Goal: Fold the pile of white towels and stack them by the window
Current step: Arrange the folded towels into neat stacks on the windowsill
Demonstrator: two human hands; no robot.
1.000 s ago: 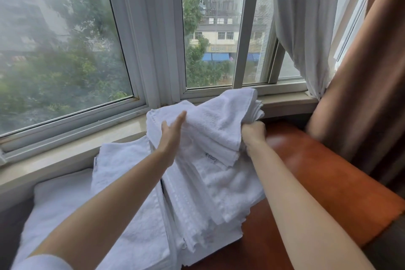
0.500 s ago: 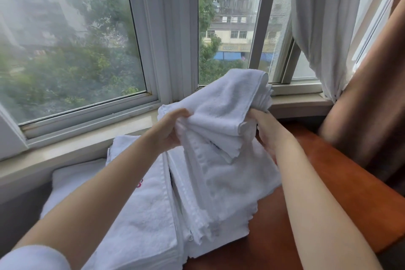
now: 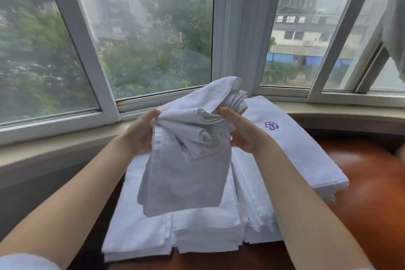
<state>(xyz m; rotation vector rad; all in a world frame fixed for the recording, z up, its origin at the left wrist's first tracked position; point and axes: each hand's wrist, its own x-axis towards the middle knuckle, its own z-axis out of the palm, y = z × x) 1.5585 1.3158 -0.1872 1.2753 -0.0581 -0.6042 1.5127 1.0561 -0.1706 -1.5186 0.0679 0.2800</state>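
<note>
Head view of a towel-folding task at a bay window. Left hand (image 3: 140,132) grips the upper left edge of a white towel (image 3: 186,173), with the thumb on the near face and the fingers hidden behind the cloth. Right hand (image 3: 243,132) grips the same towel at its upper right, with the fingers curled into the bunched folds. Both hands hold the towel in the air, above and clear of the towels below. Its top is gathered into loose rolls that rise toward the window frame (image 3: 232,28), while its lower part hangs flat as a folded panel; a small dark label shows near the left grip, too blurred to read.

Beneath the raised towel lies a pile of folded white towels (image 3: 175,239) on the reddish-brown wooden worktop (image 3: 368,204), its near edges layered and slightly uneven. Just to the right, and touching that pile, a second folded towel stack (image 3: 302,155) runs back to the window sill (image 3: 65,149); its top towel bears a small purple flower emblem (image 3: 271,125). A grey curtain (image 3: 394,17) hangs at the upper right edge. A white sleeve (image 3: 24,262) covers the left arm at the lower left corner.
</note>
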